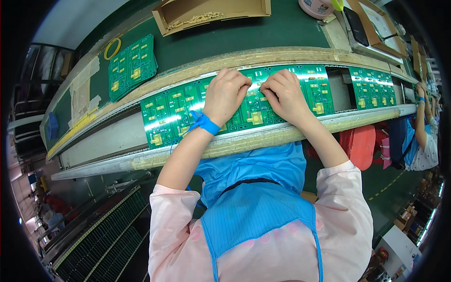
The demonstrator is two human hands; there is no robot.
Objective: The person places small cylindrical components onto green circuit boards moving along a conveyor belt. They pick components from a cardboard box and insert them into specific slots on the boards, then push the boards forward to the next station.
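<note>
A row of green circuit boards (160, 114) with pale yellow patches lies in a rail track in front of me. Over the middle of these boards, my left hand (226, 94) is closed, thumb and fingertips pinched together just above the surface. A blue wrist strap (205, 123) circles that wrist. My right hand (284, 95) is close beside it on the right, also pinched, its fingertips at the board near a small part. Whatever either pinch holds is too small or too hidden to name. Several small pale parts stand on the boards beyond my right hand.
Beyond the track are a stack of green boards (133, 66), a yellow ring (112, 49) and a cardboard box (256, 9) with small beige parts (197, 19). Further right along the track are more boards (373, 88) and another person's hand (420, 89). A rack (101, 237) stands lower left.
</note>
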